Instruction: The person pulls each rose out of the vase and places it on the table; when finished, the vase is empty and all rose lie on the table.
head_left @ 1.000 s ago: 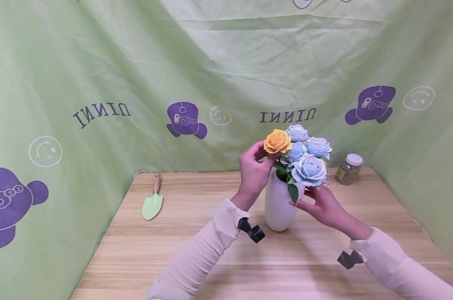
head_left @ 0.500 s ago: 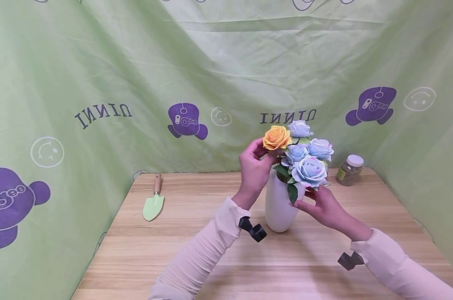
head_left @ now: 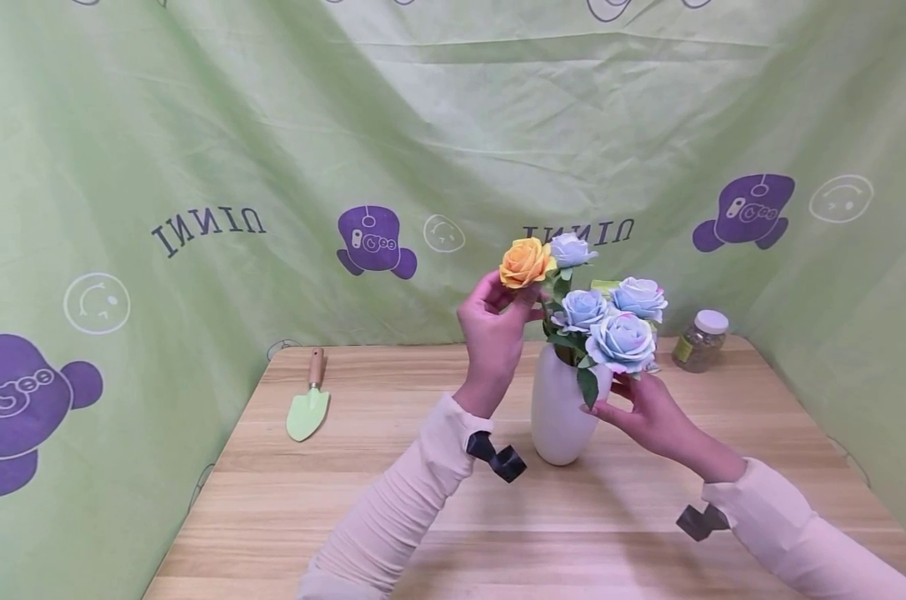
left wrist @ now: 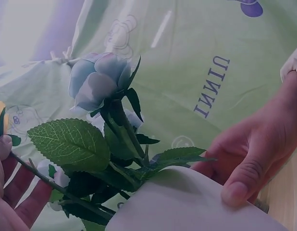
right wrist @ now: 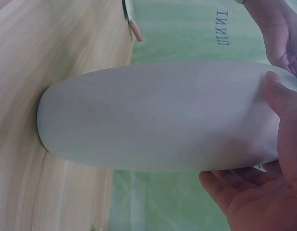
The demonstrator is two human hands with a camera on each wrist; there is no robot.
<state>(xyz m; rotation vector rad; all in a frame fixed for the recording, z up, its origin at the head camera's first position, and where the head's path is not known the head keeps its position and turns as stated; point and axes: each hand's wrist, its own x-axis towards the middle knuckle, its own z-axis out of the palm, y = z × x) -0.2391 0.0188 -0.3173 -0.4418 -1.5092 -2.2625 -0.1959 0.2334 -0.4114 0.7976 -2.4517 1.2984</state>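
Observation:
A white vase [head_left: 561, 417] stands upright on the table, holding several pale blue roses [head_left: 622, 341] with green leaves. My left hand [head_left: 492, 340] pinches the stem of an orange rose [head_left: 526, 262] just under its bloom; in the left wrist view this stem [left wrist: 55, 186] slants down toward the vase's mouth. One blue rose [head_left: 570, 251] stands right beside the orange one. My right hand [head_left: 661, 418] grips the vase near its rim, with the thumb [right wrist: 278, 91] on one side and the fingers on the other. Blooms and leaves hide part of the rim.
A small trowel [head_left: 307, 413] with a pale green blade and wooden handle lies at the table's left. At the back right stands a lidded clear jar [head_left: 700, 342]. A green printed curtain [head_left: 453, 108] hangs behind the wooden table [head_left: 392, 508].
My left hand has moved left and slightly up with the orange rose. The blue rose beside it has shifted left and up as well. My right hand and the vase have stayed in place.

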